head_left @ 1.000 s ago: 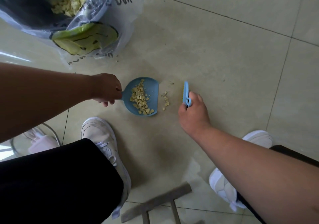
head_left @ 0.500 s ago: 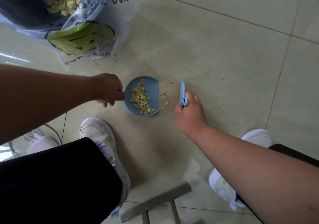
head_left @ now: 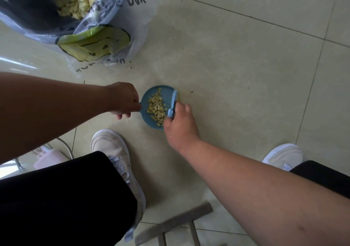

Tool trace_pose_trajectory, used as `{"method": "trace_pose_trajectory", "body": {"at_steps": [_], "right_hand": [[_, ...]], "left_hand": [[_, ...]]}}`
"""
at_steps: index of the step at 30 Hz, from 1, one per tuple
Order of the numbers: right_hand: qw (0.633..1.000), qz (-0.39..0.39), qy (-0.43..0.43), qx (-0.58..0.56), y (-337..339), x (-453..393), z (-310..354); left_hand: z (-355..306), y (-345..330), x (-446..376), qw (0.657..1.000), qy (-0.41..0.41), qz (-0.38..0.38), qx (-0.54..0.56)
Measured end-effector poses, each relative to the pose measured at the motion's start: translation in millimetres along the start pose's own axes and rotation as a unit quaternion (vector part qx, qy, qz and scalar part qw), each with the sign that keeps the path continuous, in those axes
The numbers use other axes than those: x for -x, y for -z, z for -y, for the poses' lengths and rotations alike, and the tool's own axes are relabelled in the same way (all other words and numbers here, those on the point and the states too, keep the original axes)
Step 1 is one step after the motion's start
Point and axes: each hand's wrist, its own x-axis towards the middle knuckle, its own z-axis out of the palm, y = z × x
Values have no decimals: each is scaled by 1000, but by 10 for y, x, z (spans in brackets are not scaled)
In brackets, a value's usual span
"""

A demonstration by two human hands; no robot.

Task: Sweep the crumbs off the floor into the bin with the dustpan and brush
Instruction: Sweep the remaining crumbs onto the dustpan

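We read mirrored dark letters "VAQ" on clear bin bag point(head_left: 136, 18), lower print on it too blurred for us

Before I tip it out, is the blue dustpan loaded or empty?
Loaded: a heap of yellow crumbs lies in the dustpan.

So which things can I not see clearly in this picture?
- Dustpan handle, head view: hidden inside the left hand.
- Brush bristles: hidden under its blue back.
- Stray crumbs past the dustpan: too small to count.
- Bin: cut off by the top and left edges.
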Motion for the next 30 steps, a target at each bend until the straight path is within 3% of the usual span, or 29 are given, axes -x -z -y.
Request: {"method": "trace_pose_trajectory", "body": {"at_steps": [5,7,10,17,23,30], "right_hand": [[998,51,21,-10,-65,31,194],[998,50,35,-14,21,46,167],[997,1,69,-30,230,45,37],[991,-128,27,16,726,-279,-449],[990,-142,-13,13,849,-412,-639],[991,-128,-7,-26,821,-379,-586]], "left_hand": [[27,-15,-6,1000,0,-1,-16],[46,-43,-32,999,15,-16,41],[61,-110,-59,991,46,-31,122],[183,-95,-21,997,9,-25,79],[169,-10,-4,998,-20,-40,41],[193,11,0,994,-17,-65,83]]}}
